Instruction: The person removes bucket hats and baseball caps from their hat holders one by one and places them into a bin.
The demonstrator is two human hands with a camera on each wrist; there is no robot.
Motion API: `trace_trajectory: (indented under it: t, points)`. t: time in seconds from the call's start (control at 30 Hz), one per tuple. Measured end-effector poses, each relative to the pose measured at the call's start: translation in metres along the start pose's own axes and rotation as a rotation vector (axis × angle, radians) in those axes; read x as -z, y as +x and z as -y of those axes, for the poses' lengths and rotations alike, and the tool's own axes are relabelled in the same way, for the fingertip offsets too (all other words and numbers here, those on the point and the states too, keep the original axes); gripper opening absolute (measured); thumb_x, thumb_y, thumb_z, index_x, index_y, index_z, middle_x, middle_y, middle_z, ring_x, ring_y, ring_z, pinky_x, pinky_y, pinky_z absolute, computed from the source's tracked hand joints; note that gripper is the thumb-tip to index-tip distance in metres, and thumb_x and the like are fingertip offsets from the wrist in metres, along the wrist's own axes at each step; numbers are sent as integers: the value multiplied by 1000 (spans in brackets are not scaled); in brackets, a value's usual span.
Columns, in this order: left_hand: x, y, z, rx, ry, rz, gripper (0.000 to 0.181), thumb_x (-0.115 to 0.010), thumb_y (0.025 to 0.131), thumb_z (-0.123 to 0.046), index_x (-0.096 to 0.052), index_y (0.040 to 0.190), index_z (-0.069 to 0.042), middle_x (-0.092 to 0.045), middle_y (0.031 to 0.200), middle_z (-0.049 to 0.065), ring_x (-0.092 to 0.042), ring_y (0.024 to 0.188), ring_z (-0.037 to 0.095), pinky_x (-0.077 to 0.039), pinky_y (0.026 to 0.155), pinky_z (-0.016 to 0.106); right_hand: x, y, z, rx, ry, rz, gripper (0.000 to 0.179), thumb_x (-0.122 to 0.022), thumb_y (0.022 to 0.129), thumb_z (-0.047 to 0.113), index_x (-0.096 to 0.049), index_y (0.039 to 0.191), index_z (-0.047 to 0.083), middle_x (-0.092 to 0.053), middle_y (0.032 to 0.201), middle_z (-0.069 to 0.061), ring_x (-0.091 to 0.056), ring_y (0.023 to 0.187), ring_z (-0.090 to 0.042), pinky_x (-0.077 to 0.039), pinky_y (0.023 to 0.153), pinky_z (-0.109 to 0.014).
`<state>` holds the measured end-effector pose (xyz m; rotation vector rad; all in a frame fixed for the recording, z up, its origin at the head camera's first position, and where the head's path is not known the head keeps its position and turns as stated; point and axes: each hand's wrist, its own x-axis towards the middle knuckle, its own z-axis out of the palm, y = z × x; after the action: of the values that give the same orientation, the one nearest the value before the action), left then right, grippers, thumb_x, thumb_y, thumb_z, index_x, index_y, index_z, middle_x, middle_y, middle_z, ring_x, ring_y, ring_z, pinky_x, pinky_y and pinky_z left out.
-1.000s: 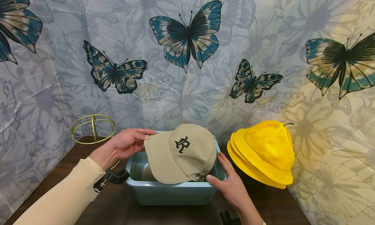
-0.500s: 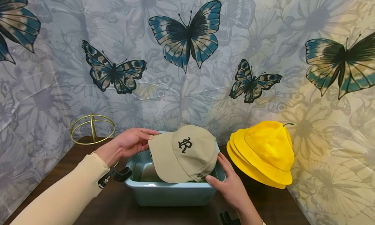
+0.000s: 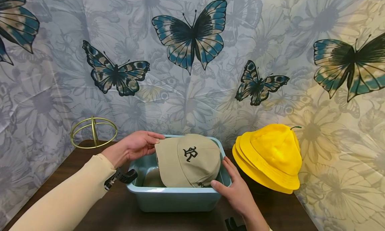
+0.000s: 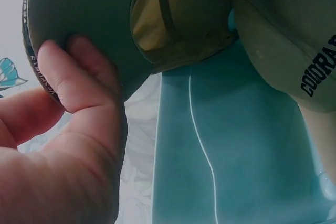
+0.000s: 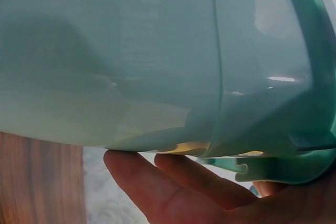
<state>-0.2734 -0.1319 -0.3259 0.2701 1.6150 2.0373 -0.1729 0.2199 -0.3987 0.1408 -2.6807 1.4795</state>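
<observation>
A beige baseball cap (image 3: 200, 157) with a black letter emblem sits tilted inside a light blue plastic bin (image 3: 180, 201). My left hand (image 3: 135, 145) pinches the left edge of its brim; in the left wrist view the thumb and fingers (image 4: 79, 82) lie on opposite faces of the brim. Another beige cap (image 4: 283, 40), with dark lettering, is partly visible lower in the bin. My right hand (image 3: 237, 189) holds the bin's right rim near the front corner, thumb over the rim. In the right wrist view, its fingertips (image 5: 123, 163) touch the bin's wall.
Stacked yellow bucket hats (image 3: 270, 157) stand right of the bin on a dark wooden table (image 3: 114, 204). A gold wire hat stand (image 3: 94, 132) is at the back left. A butterfly-print cloth (image 3: 192, 100) hangs close behind the table.
The beige cap has shifted slightly right and sunk lower into the bin, with my left hand following on its brim. My right hand has stayed in place on the bin.
</observation>
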Motion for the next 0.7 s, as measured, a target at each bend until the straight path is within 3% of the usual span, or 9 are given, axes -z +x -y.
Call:
trace_trajectory:
  t: [0.13, 0.23, 0.33, 0.43, 0.7]
  points:
    - [-2, 3, 0, 22, 36, -35, 48, -44, 102, 4, -30, 146, 15, -66, 106, 12, -64, 88, 15, -53, 74, 24, 0, 0, 1, -7, 2, 2, 90, -75, 85, 50, -34, 156, 14, -16, 164, 4, -17, 147, -32, -19, 109, -67]
    - [-5, 2, -1, 38, 103, -82, 49, -46, 103, 1, -30, 148, 12, -55, 125, 22, -61, 103, 28, -53, 84, 33, 1, 0, 1, -10, 5, 4, 89, -75, 85, 50, -34, 156, 15, -17, 164, 4, -17, 147, -32, -20, 109, -67]
    - [-4, -1, -2, 56, 184, -110, 55, -48, 103, -5, -25, 152, 7, -32, 148, 31, -43, 128, 46, -44, 100, 48, 1, 0, 1, -7, 11, 6, 89, -75, 85, 49, -34, 156, 14, -17, 164, 4, -17, 147, -32, -20, 108, -68]
    - [0, -5, -4, 62, 233, -112, 61, -50, 104, -11, -20, 155, 1, -15, 157, 31, -18, 140, 55, -31, 108, 59, 1, 0, 1, -6, 7, 10, 89, -74, 85, 49, -34, 156, 13, -18, 164, 4, -17, 147, -33, -19, 108, -69]
    - [7, -19, -9, 39, 253, -96, 64, -53, 104, -18, -21, 156, -3, -12, 159, 29, -8, 143, 54, -25, 107, 67, 2, 0, 1, -20, 14, 10, 89, -74, 86, 48, -33, 156, 13, -17, 164, 3, -18, 147, -34, -23, 107, -69]
